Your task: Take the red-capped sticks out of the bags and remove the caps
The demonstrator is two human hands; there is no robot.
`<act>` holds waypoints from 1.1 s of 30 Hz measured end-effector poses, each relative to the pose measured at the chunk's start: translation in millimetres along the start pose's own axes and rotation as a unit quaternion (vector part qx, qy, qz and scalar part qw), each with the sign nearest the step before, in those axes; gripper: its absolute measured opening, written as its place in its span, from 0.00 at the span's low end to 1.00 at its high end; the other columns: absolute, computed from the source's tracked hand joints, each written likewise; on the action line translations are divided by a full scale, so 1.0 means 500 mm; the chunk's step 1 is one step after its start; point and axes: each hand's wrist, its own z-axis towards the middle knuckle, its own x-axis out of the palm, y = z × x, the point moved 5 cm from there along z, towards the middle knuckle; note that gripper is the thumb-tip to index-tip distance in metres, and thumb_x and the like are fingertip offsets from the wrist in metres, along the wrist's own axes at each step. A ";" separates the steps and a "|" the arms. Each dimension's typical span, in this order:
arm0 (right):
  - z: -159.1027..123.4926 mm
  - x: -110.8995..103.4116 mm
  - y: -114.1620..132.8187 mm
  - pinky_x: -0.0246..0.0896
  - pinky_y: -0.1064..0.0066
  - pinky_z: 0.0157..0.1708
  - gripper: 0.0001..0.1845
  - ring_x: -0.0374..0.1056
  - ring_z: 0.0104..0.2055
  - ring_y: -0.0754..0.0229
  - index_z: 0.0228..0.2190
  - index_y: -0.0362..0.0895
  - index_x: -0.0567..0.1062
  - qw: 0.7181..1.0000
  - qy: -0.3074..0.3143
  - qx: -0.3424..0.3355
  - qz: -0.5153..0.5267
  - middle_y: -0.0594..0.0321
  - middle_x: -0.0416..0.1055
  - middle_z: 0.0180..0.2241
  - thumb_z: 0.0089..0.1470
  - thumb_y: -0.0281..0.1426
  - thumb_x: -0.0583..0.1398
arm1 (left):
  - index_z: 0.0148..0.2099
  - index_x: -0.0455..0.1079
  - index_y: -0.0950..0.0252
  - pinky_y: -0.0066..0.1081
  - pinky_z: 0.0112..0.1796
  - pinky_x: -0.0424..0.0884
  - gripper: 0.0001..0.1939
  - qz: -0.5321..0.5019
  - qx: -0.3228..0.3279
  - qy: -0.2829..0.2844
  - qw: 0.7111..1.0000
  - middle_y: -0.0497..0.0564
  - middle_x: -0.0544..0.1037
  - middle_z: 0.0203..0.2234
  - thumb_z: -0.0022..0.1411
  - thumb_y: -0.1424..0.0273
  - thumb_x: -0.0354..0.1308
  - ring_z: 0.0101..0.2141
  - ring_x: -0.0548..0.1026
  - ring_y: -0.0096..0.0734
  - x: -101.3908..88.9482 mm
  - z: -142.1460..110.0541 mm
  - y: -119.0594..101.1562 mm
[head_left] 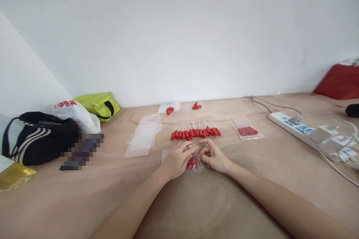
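A clear zip bag [196, 167] with red-bulbed droppers inside lies at the near middle of the table. My left hand [176, 160] rests over it, thumb and fingers on the plastic, hiding much of the bag. At the bag's right edge, my right hand [214, 157] has its fingers curled, the thumb and lower fingers closed at the plastic. Just beyond both hands is a row of loose droppers [193, 133], red bulbs toward me and thin clear tubes pointing away. To the left, flat clear zip bags [143, 138] overlap in a loose stack.
A filled bag of droppers [247, 130] lies right. Two small groups of red bulbs [169, 110] sit on bags near the wall. A power strip [291, 129] with chargers and cables occupies the right; a black bag [45, 136] and green bag [98, 104] stand left.
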 end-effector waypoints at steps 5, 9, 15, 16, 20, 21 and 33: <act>-0.001 0.001 -0.001 0.46 0.82 0.11 0.24 0.52 0.14 0.73 0.38 0.47 0.54 1.000 0.006 -0.009 0.018 0.78 0.62 0.18 0.37 0.29 0.56 | 0.44 0.68 0.63 0.35 0.41 0.66 0.15 0.047 0.088 -0.003 0.995 0.54 0.69 0.44 0.59 0.78 0.44 0.42 0.68 0.34 0.010 0.025 -0.007; 0.001 -0.001 0.000 0.46 0.82 0.11 0.23 0.51 0.14 0.73 0.37 0.46 0.54 1.000 0.011 -0.016 0.019 0.78 0.62 0.18 0.36 0.28 0.55 | 0.34 0.69 0.66 0.32 0.37 0.67 0.12 0.083 0.122 -0.042 0.988 0.53 0.72 0.38 0.60 0.77 0.43 0.37 0.69 0.32 0.011 0.033 -0.012; 0.005 -0.005 -0.005 0.47 0.82 0.12 0.18 0.52 0.14 0.73 0.34 0.46 0.57 1.000 0.028 -0.010 0.007 0.76 0.63 0.18 0.36 0.26 0.54 | 0.31 0.67 0.67 0.28 0.33 0.66 0.12 0.100 0.160 -0.052 0.981 0.51 0.73 0.32 0.61 0.77 0.43 0.32 0.68 0.28 0.017 0.032 -0.014; 0.004 -0.005 -0.004 0.48 0.82 0.13 0.17 0.52 0.14 0.73 0.33 0.46 0.58 1.000 0.031 -0.007 0.001 0.76 0.63 0.18 0.36 0.26 0.54 | 0.31 0.66 0.67 0.27 0.32 0.66 0.12 0.098 0.162 -0.052 0.981 0.51 0.73 0.31 0.61 0.77 0.43 0.31 0.68 0.28 0.017 0.032 -0.014; -0.002 -0.005 0.002 0.49 0.82 0.13 0.08 0.54 0.14 0.74 0.28 0.44 0.63 0.998 0.040 0.008 -0.047 0.73 0.63 0.19 0.39 0.25 0.54 | 0.31 0.66 0.67 0.26 0.31 0.65 0.12 0.085 0.155 -0.053 0.983 0.50 0.73 0.31 0.61 0.77 0.42 0.29 0.68 0.26 0.014 0.028 -0.011; -0.004 -0.004 0.003 0.49 0.81 0.13 0.07 0.54 0.15 0.74 0.27 0.43 0.65 0.997 0.040 0.005 -0.063 0.72 0.64 0.19 0.40 0.25 0.54 | 0.31 0.66 0.66 0.25 0.30 0.65 0.13 0.080 0.149 -0.054 0.984 0.50 0.73 0.31 0.61 0.78 0.42 0.30 0.69 0.26 0.013 0.027 -0.009; -0.062 0.028 0.068 0.47 0.74 0.21 0.11 0.60 0.24 0.67 0.28 0.44 0.72 0.691 -0.047 -0.498 -0.522 0.65 0.70 0.25 0.54 0.24 0.50 | 0.35 0.66 0.67 0.27 0.36 0.68 0.11 0.073 0.126 -0.007 0.989 0.51 0.74 0.34 0.61 0.78 0.42 0.35 0.71 0.28 0.007 0.029 -0.002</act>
